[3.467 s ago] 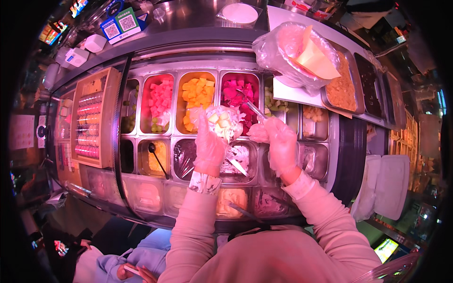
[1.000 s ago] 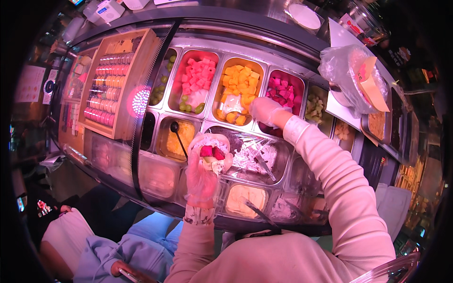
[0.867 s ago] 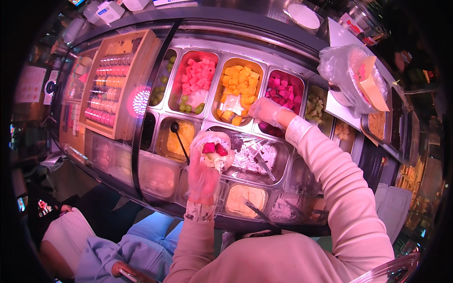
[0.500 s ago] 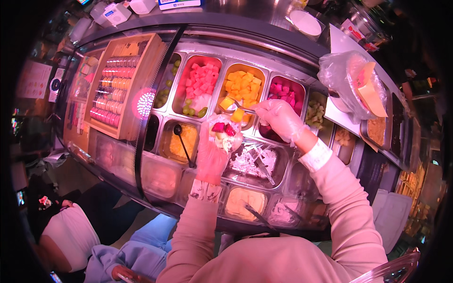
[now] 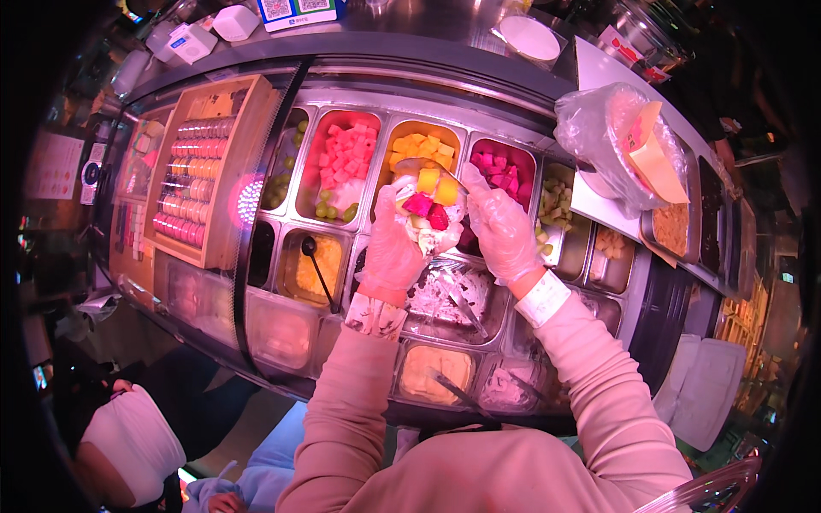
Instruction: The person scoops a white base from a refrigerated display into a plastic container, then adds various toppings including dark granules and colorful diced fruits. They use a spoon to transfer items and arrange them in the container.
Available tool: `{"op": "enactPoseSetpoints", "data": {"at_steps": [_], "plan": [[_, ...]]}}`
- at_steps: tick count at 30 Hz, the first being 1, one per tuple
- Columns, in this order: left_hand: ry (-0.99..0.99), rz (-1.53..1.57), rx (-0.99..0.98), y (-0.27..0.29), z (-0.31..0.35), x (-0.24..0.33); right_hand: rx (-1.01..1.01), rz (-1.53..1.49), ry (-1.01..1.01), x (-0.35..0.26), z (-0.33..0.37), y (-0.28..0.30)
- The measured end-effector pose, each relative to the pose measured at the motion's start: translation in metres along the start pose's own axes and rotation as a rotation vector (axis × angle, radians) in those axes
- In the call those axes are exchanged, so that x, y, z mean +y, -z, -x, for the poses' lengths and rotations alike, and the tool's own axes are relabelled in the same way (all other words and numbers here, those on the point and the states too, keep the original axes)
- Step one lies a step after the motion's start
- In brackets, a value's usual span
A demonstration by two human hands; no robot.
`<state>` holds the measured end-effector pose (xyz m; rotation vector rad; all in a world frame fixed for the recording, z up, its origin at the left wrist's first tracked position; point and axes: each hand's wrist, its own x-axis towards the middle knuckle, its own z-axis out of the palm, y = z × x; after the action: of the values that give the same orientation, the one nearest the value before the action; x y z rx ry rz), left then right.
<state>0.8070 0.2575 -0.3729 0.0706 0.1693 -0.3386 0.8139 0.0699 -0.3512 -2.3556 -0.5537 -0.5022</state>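
Observation:
My left hand (image 5: 392, 248), in a clear glove, is closed round a white, creamy dessert (image 5: 425, 229). Dark pink and red fruit cubes (image 5: 419, 203) lie on the cream, with two yellow mango cubes (image 5: 428, 179) at its far side. Close by on the right, my gloved right hand (image 5: 499, 224) is closed on a metal spoon (image 5: 414, 165), whose head reaches across just beyond the mango. My right fingers partly hide its handle. Both hands are over the steel food pans, in front of the mango pan (image 5: 425, 141).
Other pans hold pink melon cubes (image 5: 349, 152), dark pink fruit (image 5: 496, 173), shredded white topping (image 5: 445, 295) and yellow topping (image 5: 310, 265) with a black spoon. A wooden macaron tray (image 5: 205, 171) stands left; a plastic-bagged container (image 5: 611, 145) sits right. Another person (image 5: 132, 440) is at lower left.
Two mango cubes, before on the spoon, now lie at the dessert's far side. My right hand has come down and closer to my left hand. The whole view has shifted slightly.

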Motion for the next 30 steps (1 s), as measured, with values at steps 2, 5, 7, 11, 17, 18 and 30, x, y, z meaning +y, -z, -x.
{"op": "enactPoseSetpoints", "data": {"at_steps": [2,5,7,11,17,18,30], "plan": [[0.006,-0.012,0.016,-0.002,-0.003,-0.001,0.011,0.081,0.033,-0.001,-0.003,0.003],[-0.029,-0.052,0.026,-0.004,-0.006,-0.003,-0.042,0.182,0.083,-0.006,-0.008,0.010],[-0.070,-0.052,0.051,-0.004,-0.008,-0.006,-0.078,0.220,0.120,-0.008,-0.008,0.010],[-0.079,-0.026,0.038,-0.005,-0.009,-0.008,-0.130,0.246,0.177,-0.013,-0.003,0.007],[-0.087,-0.123,0.094,-0.003,0.001,0.003,-0.136,0.216,0.198,-0.019,-0.002,0.002],[-0.104,-0.121,0.156,-0.002,0.004,0.004,-0.165,0.191,0.180,-0.020,-0.004,0.003],[-0.208,-0.224,0.048,0.003,0.062,0.025,-0.235,0.108,-0.046,0.010,-0.044,0.007]]}}
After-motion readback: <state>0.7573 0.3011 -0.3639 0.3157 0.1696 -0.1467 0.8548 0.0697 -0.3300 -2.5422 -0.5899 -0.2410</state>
